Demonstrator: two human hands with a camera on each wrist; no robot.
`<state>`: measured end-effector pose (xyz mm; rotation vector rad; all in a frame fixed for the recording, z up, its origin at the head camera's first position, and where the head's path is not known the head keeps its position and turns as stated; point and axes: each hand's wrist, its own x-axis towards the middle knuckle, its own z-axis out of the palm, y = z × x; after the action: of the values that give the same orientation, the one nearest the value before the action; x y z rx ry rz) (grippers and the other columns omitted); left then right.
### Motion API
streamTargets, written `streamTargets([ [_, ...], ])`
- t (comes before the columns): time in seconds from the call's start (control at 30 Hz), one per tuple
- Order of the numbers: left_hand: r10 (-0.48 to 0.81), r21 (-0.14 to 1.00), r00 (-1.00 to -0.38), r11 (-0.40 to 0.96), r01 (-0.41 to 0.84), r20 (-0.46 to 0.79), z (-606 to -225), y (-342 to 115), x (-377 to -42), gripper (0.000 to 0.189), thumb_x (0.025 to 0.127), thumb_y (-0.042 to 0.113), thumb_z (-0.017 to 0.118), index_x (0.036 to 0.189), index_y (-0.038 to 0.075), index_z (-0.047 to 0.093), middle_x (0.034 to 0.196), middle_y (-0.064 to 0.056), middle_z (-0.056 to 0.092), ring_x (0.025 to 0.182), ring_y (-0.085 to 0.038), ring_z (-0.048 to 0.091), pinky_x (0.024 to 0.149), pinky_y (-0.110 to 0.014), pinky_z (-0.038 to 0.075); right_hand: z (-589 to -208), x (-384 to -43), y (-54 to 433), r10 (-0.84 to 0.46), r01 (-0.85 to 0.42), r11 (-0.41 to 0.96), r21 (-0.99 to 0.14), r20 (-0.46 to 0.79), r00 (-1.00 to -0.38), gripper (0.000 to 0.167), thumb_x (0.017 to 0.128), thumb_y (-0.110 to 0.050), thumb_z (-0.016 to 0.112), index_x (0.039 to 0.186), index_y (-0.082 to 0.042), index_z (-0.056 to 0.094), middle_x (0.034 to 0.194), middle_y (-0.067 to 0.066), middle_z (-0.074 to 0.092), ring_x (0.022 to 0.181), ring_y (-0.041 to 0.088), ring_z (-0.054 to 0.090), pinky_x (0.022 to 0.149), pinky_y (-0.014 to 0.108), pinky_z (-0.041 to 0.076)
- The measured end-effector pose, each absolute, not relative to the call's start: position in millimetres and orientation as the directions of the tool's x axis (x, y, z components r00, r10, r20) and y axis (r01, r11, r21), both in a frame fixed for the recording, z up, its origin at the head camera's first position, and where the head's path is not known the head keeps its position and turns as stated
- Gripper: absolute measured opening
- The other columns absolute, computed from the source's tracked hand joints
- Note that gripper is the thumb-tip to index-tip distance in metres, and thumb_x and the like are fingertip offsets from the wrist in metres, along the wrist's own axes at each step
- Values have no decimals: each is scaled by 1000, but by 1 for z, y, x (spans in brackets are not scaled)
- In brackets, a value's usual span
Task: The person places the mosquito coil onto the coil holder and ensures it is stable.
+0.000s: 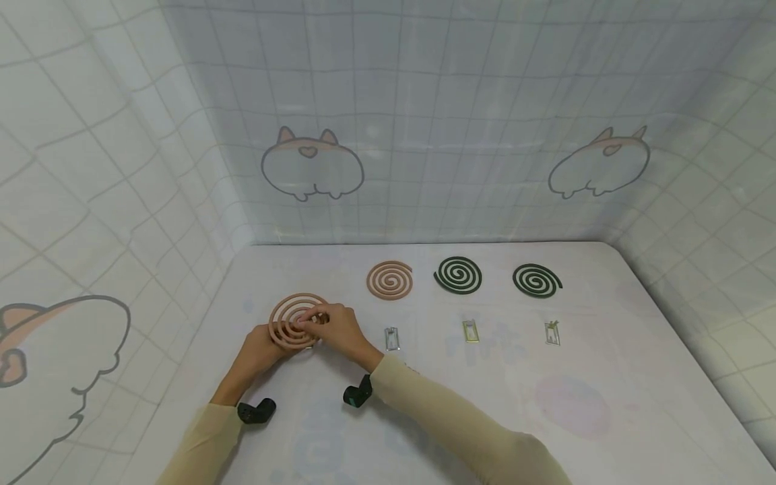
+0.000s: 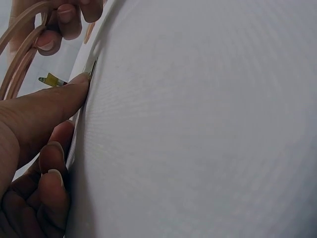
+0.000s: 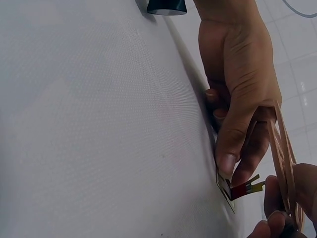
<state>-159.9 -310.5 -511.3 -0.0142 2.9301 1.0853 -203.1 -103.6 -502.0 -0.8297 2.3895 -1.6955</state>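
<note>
Coils point(image 1: 459, 275) and stands point(image 1: 471, 331) on white table point(image 1: 485, 411)

At the back of the table point(image 1: 424, 424), near the wall point(image 1: 406, 182), lie the left coil point(image 1: 389, 280), the middle coil point(image 1: 458, 275) and the right coil point(image 1: 536, 281). In front of them lie the left stand point(image 1: 392, 339), the middle stand point(image 1: 471, 331) and the right stand point(image 1: 552, 333). On the table's left side, a fourth coil point(image 1: 291, 329) is above a fourth stand point(image 3: 234, 190). The left hand point(image 1: 262, 347) is at that stand; the right hand point(image 1: 339, 330) is at that coil.

The brown coils point(image 1: 390, 281) and green coils point(image 1: 459, 275) look matt, the small stands point(image 1: 392, 339) shiny metal, the table point(image 1: 509, 391) finely textured and matt, the sleeves point(image 1: 448, 411) matt cloth, the tile-patterned wall sheeting point(image 1: 455, 101) faintly glossy.
</note>
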Motion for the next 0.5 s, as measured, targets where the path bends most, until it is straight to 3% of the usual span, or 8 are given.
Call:
streamTargets([
  [0.23,-5,648,-1000,762,-14,-16,-512,-311,-161,42,84,41,85,103,5,77,94,-10,74,77,-18,62,67,-35,50,-503,-203,-105,-472,-366,245,-898,220,-854,17,95,-31,76,104,-18,81,79,-9,66,62,3,48,56,21,41],
  [0.5,-18,647,-999,762,-34,-32,-511,-311,-158,42,86,37,85,103,1,74,95,-15,73,77,-22,62,67,-38,51,-505,-203,-107,-447,-322,280,-904,174,-877,17,93,-32,78,104,-19,81,66,-5,56,56,5,45,53,21,38],
])
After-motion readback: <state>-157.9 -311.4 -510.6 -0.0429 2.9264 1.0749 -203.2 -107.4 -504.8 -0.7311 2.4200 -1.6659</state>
